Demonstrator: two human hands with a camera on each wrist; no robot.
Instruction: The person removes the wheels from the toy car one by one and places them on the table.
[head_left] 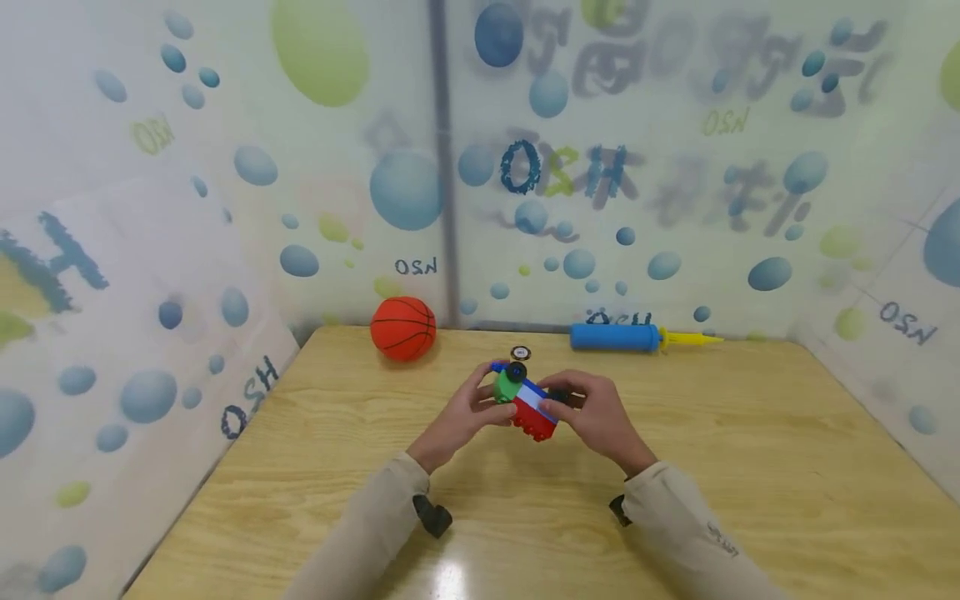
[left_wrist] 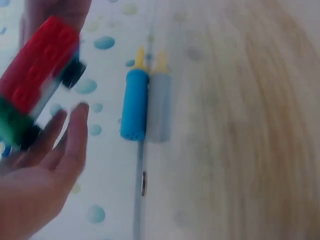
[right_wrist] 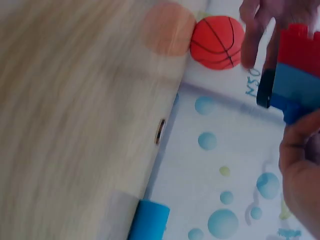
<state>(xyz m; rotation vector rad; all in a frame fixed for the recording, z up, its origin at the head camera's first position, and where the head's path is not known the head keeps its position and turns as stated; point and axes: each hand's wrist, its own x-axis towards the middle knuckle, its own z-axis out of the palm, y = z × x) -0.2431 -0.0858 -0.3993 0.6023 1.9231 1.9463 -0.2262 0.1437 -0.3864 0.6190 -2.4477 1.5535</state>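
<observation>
Both hands hold a toy block car (head_left: 531,402) with red, pale, blue and green bricks and black wheels, tilted above the table. My left hand (head_left: 463,418) grips the green end, its thumb at the edge of the red brick. On the other end, my right hand (head_left: 600,415) pinches the car with thumb and fingers near a black wheel. Red studs (left_wrist: 42,60) show in the left wrist view. In the right wrist view the left fingers (right_wrist: 252,42) are blurred behind the car. Fingers partly hide the far side.
A small round chip (head_left: 521,353) lies on the wooden table (head_left: 322,467) just beyond the car. Farther back are a red basketball (head_left: 403,328) at left and a blue hand pump (head_left: 615,337) with a yellow nozzle at right. Patterned walls (head_left: 337,183) border the table.
</observation>
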